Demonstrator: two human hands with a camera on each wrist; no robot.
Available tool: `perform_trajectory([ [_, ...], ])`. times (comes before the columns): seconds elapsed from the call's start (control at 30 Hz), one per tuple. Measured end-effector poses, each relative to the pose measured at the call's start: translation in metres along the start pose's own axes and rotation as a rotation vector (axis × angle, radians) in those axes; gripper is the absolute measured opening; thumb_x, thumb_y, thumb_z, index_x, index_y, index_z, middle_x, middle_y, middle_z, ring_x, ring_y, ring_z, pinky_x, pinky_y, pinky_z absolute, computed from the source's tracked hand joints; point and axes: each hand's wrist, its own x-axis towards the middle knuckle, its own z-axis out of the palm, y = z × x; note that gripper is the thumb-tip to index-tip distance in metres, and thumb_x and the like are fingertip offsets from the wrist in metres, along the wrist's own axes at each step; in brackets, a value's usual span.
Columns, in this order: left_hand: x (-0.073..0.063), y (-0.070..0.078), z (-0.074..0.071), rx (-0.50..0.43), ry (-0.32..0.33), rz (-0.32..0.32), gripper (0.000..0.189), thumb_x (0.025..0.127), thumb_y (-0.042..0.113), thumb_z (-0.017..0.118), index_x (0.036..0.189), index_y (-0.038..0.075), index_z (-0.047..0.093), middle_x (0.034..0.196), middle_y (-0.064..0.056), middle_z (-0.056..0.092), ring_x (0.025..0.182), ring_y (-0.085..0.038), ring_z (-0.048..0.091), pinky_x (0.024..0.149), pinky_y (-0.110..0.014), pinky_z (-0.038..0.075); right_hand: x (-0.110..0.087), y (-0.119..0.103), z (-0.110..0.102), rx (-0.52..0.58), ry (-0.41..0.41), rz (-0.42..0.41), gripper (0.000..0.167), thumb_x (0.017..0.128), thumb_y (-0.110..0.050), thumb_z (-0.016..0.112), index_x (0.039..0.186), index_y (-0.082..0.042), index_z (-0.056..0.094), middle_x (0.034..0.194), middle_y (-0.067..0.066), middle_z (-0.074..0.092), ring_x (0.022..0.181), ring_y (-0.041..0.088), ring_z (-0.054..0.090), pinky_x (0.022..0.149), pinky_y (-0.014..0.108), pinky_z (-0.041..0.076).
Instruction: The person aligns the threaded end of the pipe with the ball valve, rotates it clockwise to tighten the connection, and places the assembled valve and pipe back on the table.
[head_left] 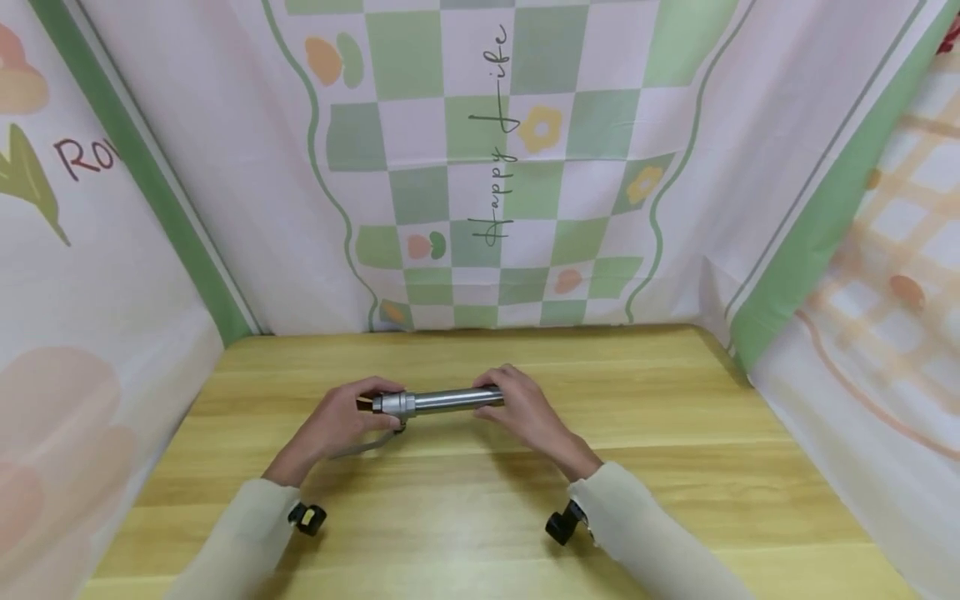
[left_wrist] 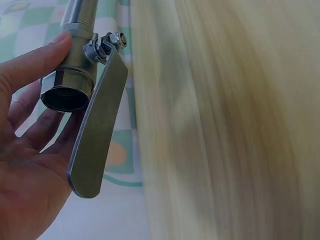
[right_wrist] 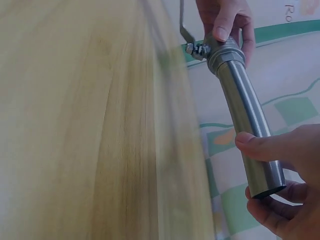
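A metal ball valve [left_wrist: 75, 65] with a flat lever handle [left_wrist: 100, 125] is joined end to end with a straight steel pipe [head_left: 450, 400]. My left hand [head_left: 348, 421] grips the valve body, thumb on the near side and fingers behind it. In the left wrist view, the valve's free end shows a round hollow opening. With my right hand [head_left: 528, 412] I hold the pipe near its other end, thumb on one side and fingers around the other. The right wrist view shows the pipe [right_wrist: 245, 105] seated against the valve's hex collar [right_wrist: 227, 55]. Both pieces are held above the table.
A wood-grain table [head_left: 465, 517] lies beneath the hands. Behind it hangs a patterned cloth [head_left: 487, 192] with green checks, and printed cloths stand at both sides. Each wrist carries a small black camera, one on the left [head_left: 307, 518] and one on the right [head_left: 564, 523].
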Motion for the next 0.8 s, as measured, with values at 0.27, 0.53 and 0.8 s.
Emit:
perform_trajectory([
  [0.27,0.006,-0.017,-0.017,0.056,-0.003,0.027,0.046,0.098,0.03,0.084,0.141,0.02,0.072,0.132,-0.011,0.073,0.117,-0.028,0.071,0.092,-0.041,0.062,0.018,-0.004,0.013,-0.046,-0.029,-0.051,0.037,0.091,-0.011,0.089,0.123,-0.002,0.075,0.118,0.014,0.072,0.108,0.032,0.071,0.097,0.048,0.059],
  [0.53,0.013,-0.032,-0.032,0.054,-0.007,-0.023,0.048,0.1,0.03,0.082,0.145,0.018,0.071,0.136,-0.013,0.072,0.121,-0.03,0.068,0.094,-0.039,0.059,0.038,-0.006,0.026,-0.051,-0.061,-0.055,0.038,0.092,-0.015,0.088,0.125,-0.002,0.075,0.12,0.016,0.074,0.11,0.032,0.071,0.1,0.049,0.059],
  [0.8,0.017,-0.039,-0.045,0.077,-0.01,-0.037,0.05,0.1,0.03,0.082,0.146,0.015,0.069,0.136,-0.014,0.072,0.121,-0.029,0.067,0.096,-0.038,0.056,0.052,-0.008,0.036,-0.028,-0.097,-0.054,0.037,0.095,-0.015,0.085,0.128,-0.001,0.074,0.123,0.016,0.073,0.112,0.032,0.07,0.102,0.049,0.057],
])
